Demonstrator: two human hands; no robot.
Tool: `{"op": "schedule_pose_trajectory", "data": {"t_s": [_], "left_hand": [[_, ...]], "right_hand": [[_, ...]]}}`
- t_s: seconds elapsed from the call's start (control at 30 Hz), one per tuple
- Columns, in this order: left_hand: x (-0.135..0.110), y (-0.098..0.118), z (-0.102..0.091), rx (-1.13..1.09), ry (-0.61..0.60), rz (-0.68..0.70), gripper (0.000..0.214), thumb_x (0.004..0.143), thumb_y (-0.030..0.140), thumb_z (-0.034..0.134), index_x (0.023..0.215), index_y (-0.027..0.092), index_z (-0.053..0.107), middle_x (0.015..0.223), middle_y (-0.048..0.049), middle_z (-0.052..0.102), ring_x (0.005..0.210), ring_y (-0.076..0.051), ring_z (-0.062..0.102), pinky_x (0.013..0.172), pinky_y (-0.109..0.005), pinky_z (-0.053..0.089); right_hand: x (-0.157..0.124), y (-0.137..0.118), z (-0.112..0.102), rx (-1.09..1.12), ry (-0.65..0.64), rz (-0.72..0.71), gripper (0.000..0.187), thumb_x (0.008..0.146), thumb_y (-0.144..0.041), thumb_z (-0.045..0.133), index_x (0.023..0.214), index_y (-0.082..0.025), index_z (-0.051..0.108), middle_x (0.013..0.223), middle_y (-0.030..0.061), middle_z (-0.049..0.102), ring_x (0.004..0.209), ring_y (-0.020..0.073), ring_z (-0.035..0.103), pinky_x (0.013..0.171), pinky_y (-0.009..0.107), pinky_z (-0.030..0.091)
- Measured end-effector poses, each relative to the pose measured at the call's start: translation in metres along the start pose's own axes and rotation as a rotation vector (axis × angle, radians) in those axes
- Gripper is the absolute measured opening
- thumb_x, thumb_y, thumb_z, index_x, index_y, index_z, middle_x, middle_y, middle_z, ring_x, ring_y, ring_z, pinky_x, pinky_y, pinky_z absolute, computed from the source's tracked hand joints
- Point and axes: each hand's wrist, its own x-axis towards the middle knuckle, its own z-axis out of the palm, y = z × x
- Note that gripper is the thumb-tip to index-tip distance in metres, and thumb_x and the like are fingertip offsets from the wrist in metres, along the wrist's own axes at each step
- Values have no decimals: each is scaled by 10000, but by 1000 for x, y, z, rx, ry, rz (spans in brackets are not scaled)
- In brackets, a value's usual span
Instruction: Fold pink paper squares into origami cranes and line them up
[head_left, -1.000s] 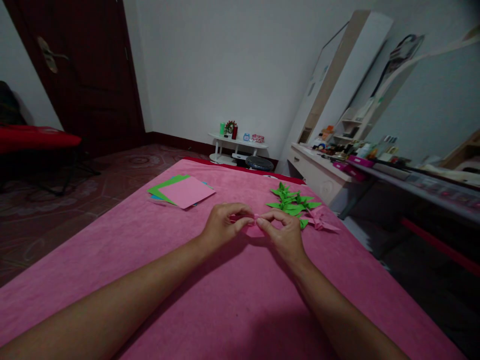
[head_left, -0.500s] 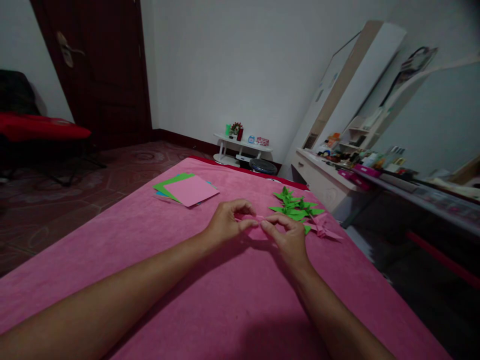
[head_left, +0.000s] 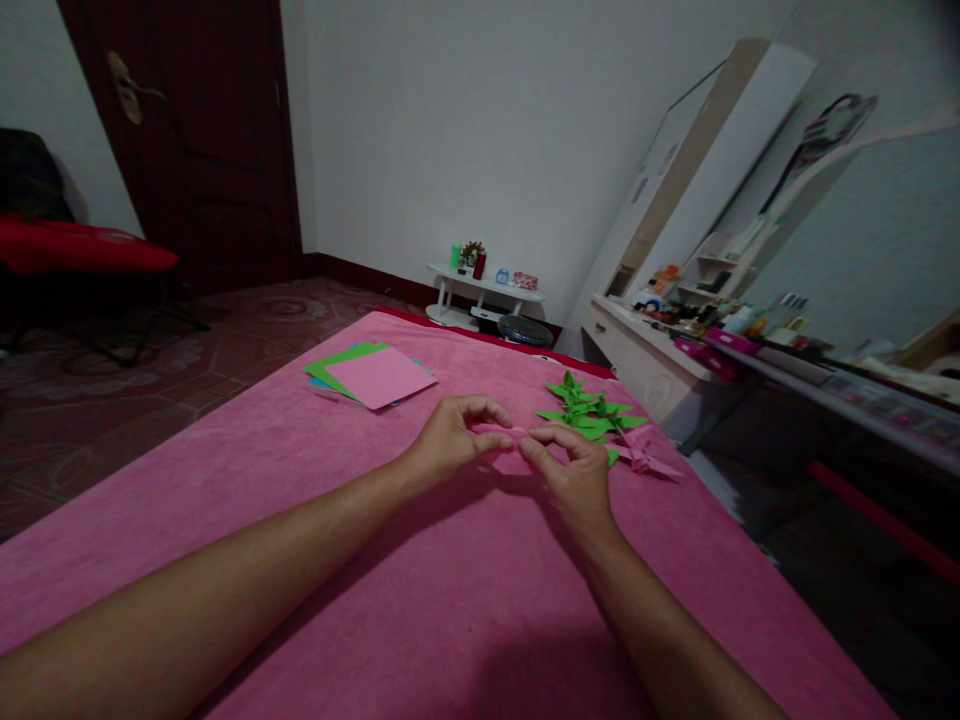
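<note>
Between my two hands is a small folded piece of pink paper, partly covered by my fingers and close in colour to the cloth. My left hand pinches it from the left with thumb and forefinger. From the right, my right hand pinches it too, and the fingertips of both hands almost meet. Just beyond my right hand lie several green folded-paper cranes in a cluster. A pink folded crane lies at their right side.
A pink cloth covers the surface under my hands. At its far left lies a stack of square paper sheets, pink on top, with green and blue below. A cluttered dressing table stands to the right, and a low white shelf by the wall.
Both hands keep their pinch on the pink paper, with only very slight finger movement. The whole view has shifted a little.
</note>
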Motion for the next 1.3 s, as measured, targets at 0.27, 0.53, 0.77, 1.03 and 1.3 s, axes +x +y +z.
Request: {"op": "schedule_pose_trajectory", "data": {"t_s": [0.27, 0.53, 0.77, 1.03, 1.3], "left_hand": [[-2, 6, -1, 361, 43, 184, 105, 680, 245, 678, 688, 146, 644, 687, -12, 644, 650, -117, 576, 624, -221, 435], [2, 0, -6, 435, -17, 127, 211, 685, 346, 680, 667, 140, 641, 660, -19, 643, 621, -121, 565, 622, -233, 426], [-2, 7, -2, 412, 17, 317, 113, 753, 214, 607, 678, 146, 656, 728, -50, 648, 691, -135, 584, 659, -239, 443], [-4, 8, -2, 467, -4, 323, 108, 755, 180, 583, 689, 155, 665, 703, -43, 661, 663, -136, 591, 648, -240, 443], [-5, 8, -3, 442, -38, 285, 103, 755, 190, 586, 691, 150, 657, 667, -21, 665, 625, -119, 594, 622, -215, 438]], "right_hand": [[-2, 3, 2, -30, -7, -38, 77, 744, -253, 639, 712, -207, 692, 686, 18, 664, 727, 179, 611, 695, 301, 462], [-3, 1, 4, 4, -17, -45, 70, 750, -232, 639, 724, -204, 698, 678, 8, 653, 659, 149, 585, 631, 264, 441], [0, 4, 2, -46, 4, -34, 82, 751, -267, 642, 732, -210, 699, 710, 19, 672, 748, 180, 610, 716, 298, 453], [0, 3, 2, -111, 0, -102, 76, 744, -278, 650, 724, -218, 693, 729, 32, 671, 779, 195, 609, 751, 324, 449], [3, -1, -3, -154, -65, -119, 72, 745, -269, 650, 713, -216, 688, 707, 23, 669, 783, 196, 606, 773, 327, 431]]}}
